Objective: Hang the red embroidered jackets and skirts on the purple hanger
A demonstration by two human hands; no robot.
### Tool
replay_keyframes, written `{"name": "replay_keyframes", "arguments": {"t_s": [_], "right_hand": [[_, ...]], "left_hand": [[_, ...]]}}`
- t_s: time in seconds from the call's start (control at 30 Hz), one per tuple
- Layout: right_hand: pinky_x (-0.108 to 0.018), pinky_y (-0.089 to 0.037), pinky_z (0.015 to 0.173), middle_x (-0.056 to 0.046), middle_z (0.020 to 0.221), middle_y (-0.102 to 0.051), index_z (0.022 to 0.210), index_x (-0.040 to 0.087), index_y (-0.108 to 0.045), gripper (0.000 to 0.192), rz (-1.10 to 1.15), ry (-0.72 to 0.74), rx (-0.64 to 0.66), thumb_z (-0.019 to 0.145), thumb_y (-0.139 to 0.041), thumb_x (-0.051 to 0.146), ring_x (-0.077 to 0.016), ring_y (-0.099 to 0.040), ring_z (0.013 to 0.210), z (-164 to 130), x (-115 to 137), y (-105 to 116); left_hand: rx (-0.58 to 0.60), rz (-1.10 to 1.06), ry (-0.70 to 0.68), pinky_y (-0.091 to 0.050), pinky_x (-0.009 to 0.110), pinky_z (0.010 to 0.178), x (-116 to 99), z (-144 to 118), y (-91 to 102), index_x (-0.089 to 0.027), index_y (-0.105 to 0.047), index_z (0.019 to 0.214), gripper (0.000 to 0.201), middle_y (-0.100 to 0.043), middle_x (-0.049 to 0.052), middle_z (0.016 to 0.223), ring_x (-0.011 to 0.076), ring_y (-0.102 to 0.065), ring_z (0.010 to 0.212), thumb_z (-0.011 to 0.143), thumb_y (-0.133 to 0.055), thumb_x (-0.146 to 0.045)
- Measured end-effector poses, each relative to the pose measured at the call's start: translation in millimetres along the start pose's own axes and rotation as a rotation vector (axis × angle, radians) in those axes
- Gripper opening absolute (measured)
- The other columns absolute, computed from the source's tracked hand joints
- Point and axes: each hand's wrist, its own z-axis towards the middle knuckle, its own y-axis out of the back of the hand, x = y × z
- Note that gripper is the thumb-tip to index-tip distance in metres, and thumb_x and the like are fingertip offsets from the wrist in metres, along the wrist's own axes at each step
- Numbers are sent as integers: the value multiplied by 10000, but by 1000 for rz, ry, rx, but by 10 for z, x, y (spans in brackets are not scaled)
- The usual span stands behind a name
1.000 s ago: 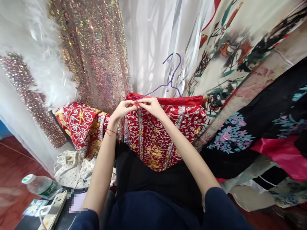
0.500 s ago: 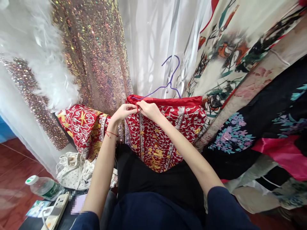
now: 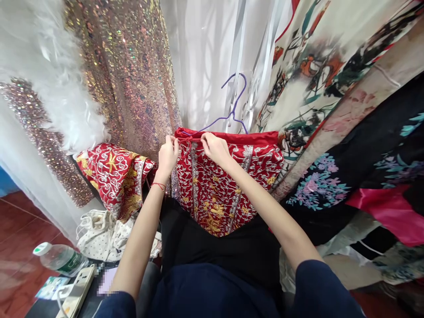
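Note:
A red embroidered skirt (image 3: 215,190) with silver and gold patterns lies over my lap, its plain red waistband (image 3: 251,138) at the top. A purple hanger (image 3: 232,108) stands up behind the waistband, its lower part hidden inside. My left hand (image 3: 168,153) pinches one end of a thin red cord (image 3: 190,139) at the waistband's left part. My right hand (image 3: 214,148) pinches the cord's other end, a short way to the right. Between the hands the cord runs nearly straight, with what looks like a small knot in it.
Another red embroidered piece (image 3: 114,176) lies at the left. Sequined fabric (image 3: 129,70), white feathers (image 3: 74,101) and floral garments (image 3: 318,181) hang around. A plastic bottle (image 3: 61,258), a power strip (image 3: 77,289) and a dotted white bag (image 3: 97,238) are at lower left.
My hands were together at the waistband and have moved apart, left hand to the left and right hand to the right, drawing the red cord out between them.

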Motion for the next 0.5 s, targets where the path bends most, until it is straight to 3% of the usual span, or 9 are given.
{"name": "replay_keyframes", "arguments": {"t_s": [0.2,0.37,0.5], "right_hand": [[-344,-370,723,-174,1056,-712,1103,87,-614,360,-286,32,82,989,-273,75,-252,-634,889,57,11,153],[-348,-349,719,-184,1105,-704,1166,65,-604,364,-395,63,196,951,-313,30,-265,-634,962,22,-43,284],[-350,-332,662,-201,1159,-672,1246,40,-566,408,-431,35,248,943,-293,27,-271,-632,951,-17,-40,336]], "left_hand": [[18,450,50,-474,332,796,-73,32,84,-132,-559,1179,371,-731,175,1026,286,-712,922,1053,-289,-352],[53,571,78,-504,358,815,-107,107,90,-142,-574,1208,396,-729,192,1071,310,-716,970,1043,-272,-339],[86,562,-3,-523,393,846,-80,189,135,-157,-589,1192,395,-715,182,1100,309,-705,989,1036,-273,-333]]}}
